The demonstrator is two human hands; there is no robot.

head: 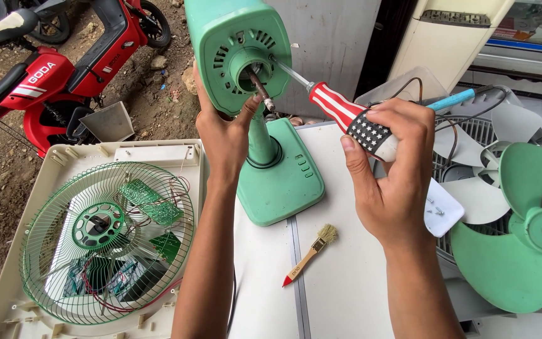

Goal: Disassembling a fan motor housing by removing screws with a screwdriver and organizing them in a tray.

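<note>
Screwdriver [346, 116] with a red-and-white striped and star-patterned handle was held in the right hand [387, 176], fingers [403, 125] wrapped tight round the handle's rear end. Its metal shank pointed up and left, tip set against the front face of the green fan motor housing [236, 47], just right of the bare motor shaft [260, 88]. Left hand [224, 135] was raised against the lower left of the housing, thumb up near the shaft; fingers lay behind the housing, so how far they closed could not be told. Housing stood on its neck above the green fan base [280, 179], which rested on the white table [340, 276].

On the table, between the forearms: a small wooden brush [312, 254] with a red handle tip, lying aslant, touching neither hand. Right of the right hand: a small white tray [443, 207] holding a few tiny screws, and a loose green fan blade [519, 232] lying on other pale blades and a grille. Left of the table: a green wire fan guard [105, 242] lying flat in a cream casing, over green circuit boards. A red scooter [64, 69] stood on the dirt at upper left.
</note>
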